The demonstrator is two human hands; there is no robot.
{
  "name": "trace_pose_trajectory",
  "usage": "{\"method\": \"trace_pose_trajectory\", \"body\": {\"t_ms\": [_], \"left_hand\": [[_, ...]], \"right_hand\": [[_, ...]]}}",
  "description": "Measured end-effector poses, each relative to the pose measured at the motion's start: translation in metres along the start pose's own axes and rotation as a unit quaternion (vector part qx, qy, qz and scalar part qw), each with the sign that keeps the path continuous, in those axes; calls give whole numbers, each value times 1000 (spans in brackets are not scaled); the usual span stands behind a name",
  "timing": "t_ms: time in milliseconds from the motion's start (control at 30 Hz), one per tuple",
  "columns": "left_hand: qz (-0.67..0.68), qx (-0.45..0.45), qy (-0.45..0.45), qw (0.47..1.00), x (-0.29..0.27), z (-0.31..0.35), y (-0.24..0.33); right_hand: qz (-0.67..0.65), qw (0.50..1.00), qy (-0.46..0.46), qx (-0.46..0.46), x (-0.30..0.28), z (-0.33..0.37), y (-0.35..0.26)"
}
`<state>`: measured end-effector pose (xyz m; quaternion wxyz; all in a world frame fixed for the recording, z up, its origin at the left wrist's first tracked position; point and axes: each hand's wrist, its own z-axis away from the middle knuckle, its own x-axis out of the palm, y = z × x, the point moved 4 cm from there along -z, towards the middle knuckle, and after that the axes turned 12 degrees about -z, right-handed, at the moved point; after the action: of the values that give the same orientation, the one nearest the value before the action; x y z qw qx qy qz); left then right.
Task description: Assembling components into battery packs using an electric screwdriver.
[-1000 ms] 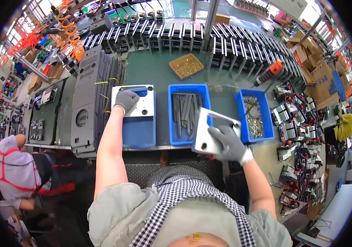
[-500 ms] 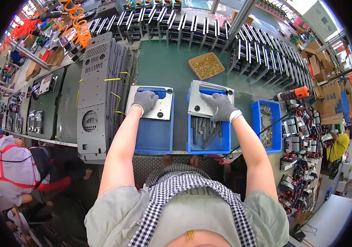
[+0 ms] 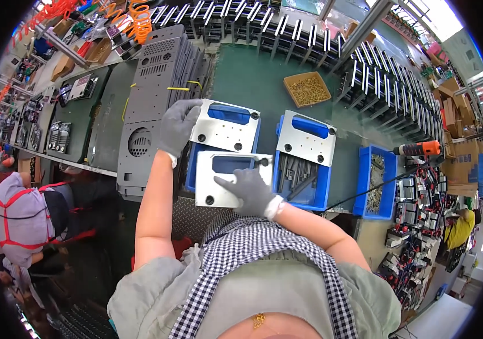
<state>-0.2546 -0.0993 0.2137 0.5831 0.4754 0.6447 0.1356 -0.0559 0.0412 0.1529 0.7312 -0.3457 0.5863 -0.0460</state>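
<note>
My right hand (image 3: 251, 193), in a grey glove, grips a silver metal plate (image 3: 210, 195) with a rectangular cutout and black round feet, above the front of the left blue bin (image 3: 191, 169). The thumb lies over its face; the other fingers are partly hidden. My left hand (image 3: 175, 127), also gloved, has its fingers bent at the left edge of another such plate (image 3: 233, 134), which lies across that bin's far end. A third plate (image 3: 307, 141) rests on the right blue bin (image 3: 324, 192), which holds dark metal strips (image 3: 298, 178).
Grey perforated panels (image 3: 146, 107) stand stacked at left. A cardboard tray of small brass-coloured parts (image 3: 307, 89) sits behind the bins. Right of them are a blue bin of small metal parts (image 3: 376, 175) and an orange-black power screwdriver (image 3: 419, 148). Rows of metal brackets (image 3: 286, 39) line the back.
My right hand has moved left and nearer with a plate, leaving another on the right bin. My left hand has slid from the plate's top to its left edge. The view has shifted.
</note>
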Motion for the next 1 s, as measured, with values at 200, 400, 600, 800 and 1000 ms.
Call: {"method": "trace_pose_trajectory", "body": {"t_ms": [200,400,600,800,1000], "left_hand": [[-72,40,-2,997,-19,26,3],[36,120,-79,989,59,19,24],[59,199,-239,949,166,19,101],[49,224,-157,961,212,12,129],[4,192,-171,966,252,18,155]], "right_hand": [[-13,1000,-3,23,10,-32,-2],[-16,994,103,24,-43,76,44],[-3,990,80,115,-29,154,98],[-104,939,295,144,-95,230,67],[54,814,508,278,-181,431,115]]}}
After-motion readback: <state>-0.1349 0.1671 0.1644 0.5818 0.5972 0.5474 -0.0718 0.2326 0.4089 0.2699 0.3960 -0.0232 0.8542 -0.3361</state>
